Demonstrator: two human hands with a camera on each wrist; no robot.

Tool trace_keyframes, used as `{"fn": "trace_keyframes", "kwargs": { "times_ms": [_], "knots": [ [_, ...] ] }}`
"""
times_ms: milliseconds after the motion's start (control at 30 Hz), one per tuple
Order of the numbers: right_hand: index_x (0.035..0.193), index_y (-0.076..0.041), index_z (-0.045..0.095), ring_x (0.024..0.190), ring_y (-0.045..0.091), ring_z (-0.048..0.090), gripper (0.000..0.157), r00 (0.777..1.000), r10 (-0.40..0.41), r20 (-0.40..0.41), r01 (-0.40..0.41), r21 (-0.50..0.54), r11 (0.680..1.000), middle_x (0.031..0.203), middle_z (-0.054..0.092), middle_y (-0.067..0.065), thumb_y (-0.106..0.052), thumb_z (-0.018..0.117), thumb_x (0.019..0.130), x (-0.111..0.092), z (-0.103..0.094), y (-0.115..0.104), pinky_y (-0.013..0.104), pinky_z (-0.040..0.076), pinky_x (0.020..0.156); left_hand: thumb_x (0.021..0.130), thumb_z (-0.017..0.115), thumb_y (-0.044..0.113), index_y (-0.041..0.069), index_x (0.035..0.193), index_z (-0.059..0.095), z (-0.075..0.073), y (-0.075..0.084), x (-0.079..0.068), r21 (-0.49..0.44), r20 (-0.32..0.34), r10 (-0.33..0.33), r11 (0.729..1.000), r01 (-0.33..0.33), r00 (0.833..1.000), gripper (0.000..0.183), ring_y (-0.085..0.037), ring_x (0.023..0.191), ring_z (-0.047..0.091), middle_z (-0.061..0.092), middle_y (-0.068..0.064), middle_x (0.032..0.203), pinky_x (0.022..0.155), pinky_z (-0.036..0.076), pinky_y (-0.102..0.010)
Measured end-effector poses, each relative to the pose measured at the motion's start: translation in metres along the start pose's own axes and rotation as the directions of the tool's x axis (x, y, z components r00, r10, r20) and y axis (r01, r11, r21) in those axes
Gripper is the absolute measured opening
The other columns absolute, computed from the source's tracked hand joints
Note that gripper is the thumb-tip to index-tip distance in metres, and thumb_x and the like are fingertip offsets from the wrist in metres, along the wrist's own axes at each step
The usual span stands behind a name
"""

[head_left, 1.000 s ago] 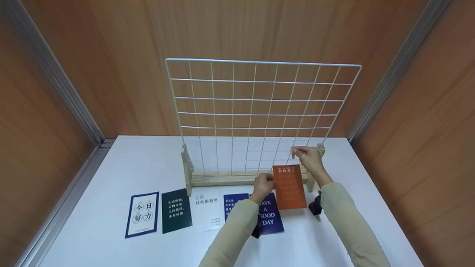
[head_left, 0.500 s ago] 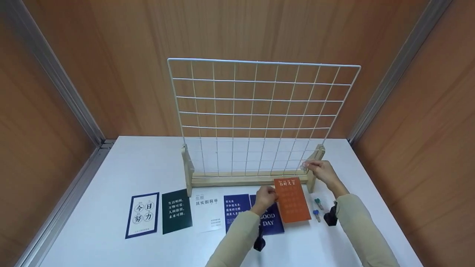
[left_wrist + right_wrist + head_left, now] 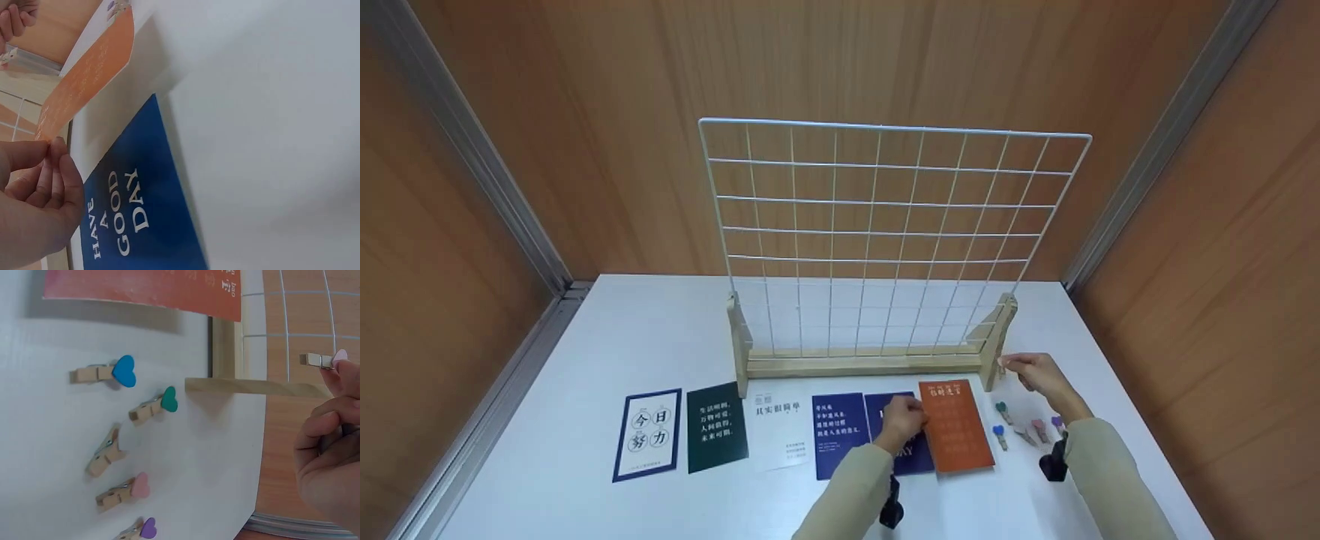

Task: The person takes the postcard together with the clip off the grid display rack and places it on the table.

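My left hand [image 3: 900, 424] pinches the left edge of an orange card [image 3: 958, 427] between thumb and fingertips. The card is tilted, close over the table, and casts a shadow in the left wrist view. Beneath the left hand lies a dark blue card [image 3: 132, 202] reading "HAVE A GOOD DAY". My right hand [image 3: 1041, 379] pinches a small wooden clothespin [image 3: 316, 360] with a pale pink heart, beside the right foot of the rack. Several heart-topped clothespins lie under that hand, among them a blue one [image 3: 104, 373] and a green one [image 3: 154, 405].
A white wire grid [image 3: 874, 202] stands upright in a wooden base [image 3: 855, 366] behind the cards. To the left lie a blue-bordered card [image 3: 647, 435], a dark green card [image 3: 718, 427], a white card [image 3: 780, 431] and another blue card [image 3: 840, 435]. Wooden panels surround the white table.
Both hands have come down and toward me from the grid, the left carrying the orange card lower over the table. The right hand has moved rightward with the clothespin, uncovering the clothespins on the table.
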State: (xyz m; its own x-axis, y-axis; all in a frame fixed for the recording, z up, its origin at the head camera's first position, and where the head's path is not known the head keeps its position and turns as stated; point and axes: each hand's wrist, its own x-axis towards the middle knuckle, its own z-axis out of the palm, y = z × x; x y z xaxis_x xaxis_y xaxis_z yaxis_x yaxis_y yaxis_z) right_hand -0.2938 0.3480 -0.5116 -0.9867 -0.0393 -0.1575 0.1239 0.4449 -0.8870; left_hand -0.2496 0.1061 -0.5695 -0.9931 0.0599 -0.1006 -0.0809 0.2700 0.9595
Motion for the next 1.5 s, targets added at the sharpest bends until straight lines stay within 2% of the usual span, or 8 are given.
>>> {"fn": "trace_keyframes", "kwargs": {
  "times_ms": [100, 267, 333, 500, 533, 767, 933, 1500],
  "knots": [
    [0.108, 0.009, 0.057, 0.046, 0.009, 0.034, 0.039, 1.000, 0.023, -0.001, -0.023, -0.027, 0.999, 0.052, 0.038, -0.004, -0.025, 0.055, 0.087, -0.004, -0.002, 0.008, 0.023, 0.030, 0.046, 0.074, 0.057, -0.012, -0.007, 0.079, 0.062, 0.011, -0.013, 0.008, 0.025, -0.018, -0.013, 1.000, 0.014, 1.000, 0.008, -0.020, 0.055, 0.056, 0.058, -0.010, 0.066, 0.048, 0.047, -0.029],
    [0.108, 0.007, 0.058, 0.048, 0.011, 0.034, 0.039, 0.997, 0.077, 0.009, -0.077, -0.039, 0.996, 0.054, 0.038, -0.003, -0.027, 0.054, 0.087, -0.009, 0.001, 0.018, 0.024, 0.031, 0.047, 0.067, 0.061, -0.006, 0.005, 0.067, 0.062, 0.057, -0.119, 0.070, 0.007, -0.073, 0.117, 0.993, -0.116, 0.990, 0.012, -0.011, 0.046, 0.051, 0.054, 0.000, 0.058, 0.040, 0.043, -0.024],
    [0.109, 0.006, 0.058, 0.048, 0.011, 0.034, 0.039, 0.994, 0.104, 0.013, -0.104, -0.042, 0.994, 0.054, 0.038, -0.003, -0.027, 0.054, 0.088, -0.009, 0.005, 0.021, 0.025, 0.032, 0.049, 0.066, 0.062, -0.005, 0.007, 0.065, 0.061, 0.053, -0.116, 0.066, 0.005, -0.070, 0.091, 0.996, -0.090, 0.993, 0.011, -0.010, 0.048, 0.051, 0.053, 0.001, 0.059, 0.041, 0.043, -0.023],
    [0.110, 0.001, 0.059, 0.052, 0.015, 0.038, 0.038, 0.981, 0.191, 0.012, -0.190, -0.062, 0.980, 0.058, 0.040, 0.000, -0.029, 0.053, 0.087, -0.009, 0.018, 0.026, 0.034, 0.034, 0.059, 0.070, 0.061, -0.008, -0.004, 0.074, 0.062, 0.008, -0.011, -0.002, 0.099, -0.053, -0.049, 0.994, 0.054, 0.997, 0.006, -0.015, 0.059, 0.054, 0.056, -0.005, 0.066, 0.052, 0.046, -0.027],
    [0.110, 0.001, 0.058, 0.053, 0.016, 0.039, 0.038, 0.978, 0.207, 0.013, -0.206, -0.060, 0.977, 0.058, 0.041, 0.000, -0.029, 0.053, 0.087, -0.009, 0.020, 0.027, 0.035, 0.033, 0.060, 0.069, 0.061, -0.008, -0.004, 0.073, 0.062, 0.005, -0.005, -0.006, 0.110, -0.058, -0.045, 0.993, 0.051, 0.997, 0.006, -0.015, 0.059, 0.053, 0.056, -0.004, 0.066, 0.052, 0.046, -0.026],
    [0.108, 0.003, 0.059, 0.053, 0.012, 0.039, 0.032, 0.977, 0.214, 0.019, -0.214, -0.025, 0.977, 0.069, 0.048, 0.003, -0.020, 0.055, 0.087, -0.009, 0.032, 0.038, 0.024, 0.033, 0.049, 0.070, 0.061, -0.005, -0.004, 0.077, 0.064, 0.006, -0.003, -0.007, 0.131, -0.052, -0.071, 0.988, 0.078, 0.996, 0.008, -0.015, 0.062, 0.053, 0.057, -0.005, 0.068, 0.055, 0.046, -0.026],
    [0.099, 0.008, 0.061, 0.047, 0.009, 0.035, 0.025, 0.978, 0.205, 0.043, -0.207, 0.045, 0.977, 0.059, 0.043, 0.000, -0.012, 0.053, 0.087, -0.009, 0.037, 0.047, 0.021, 0.028, 0.043, 0.071, 0.062, -0.003, -0.004, 0.081, 0.064, 0.007, -0.002, -0.008, 0.171, -0.034, -0.110, 0.979, 0.114, 0.993, 0.011, -0.016, 0.065, 0.052, 0.058, -0.005, 0.071, 0.059, 0.046, -0.028],
    [0.101, 0.006, 0.061, 0.044, 0.006, 0.035, 0.025, 0.967, 0.254, -0.003, -0.254, -0.022, 0.967, 0.056, 0.043, -0.004, -0.008, 0.053, 0.083, -0.008, 0.047, 0.058, 0.019, 0.028, 0.041, 0.072, 0.062, 0.002, 0.001, 0.075, 0.060, 0.011, 0.002, -0.013, 0.218, -0.056, -0.137, 0.965, 0.146, 0.989, 0.004, -0.015, 0.059, 0.050, 0.052, -0.003, 0.065, 0.051, 0.044, -0.026]
  ]
}}
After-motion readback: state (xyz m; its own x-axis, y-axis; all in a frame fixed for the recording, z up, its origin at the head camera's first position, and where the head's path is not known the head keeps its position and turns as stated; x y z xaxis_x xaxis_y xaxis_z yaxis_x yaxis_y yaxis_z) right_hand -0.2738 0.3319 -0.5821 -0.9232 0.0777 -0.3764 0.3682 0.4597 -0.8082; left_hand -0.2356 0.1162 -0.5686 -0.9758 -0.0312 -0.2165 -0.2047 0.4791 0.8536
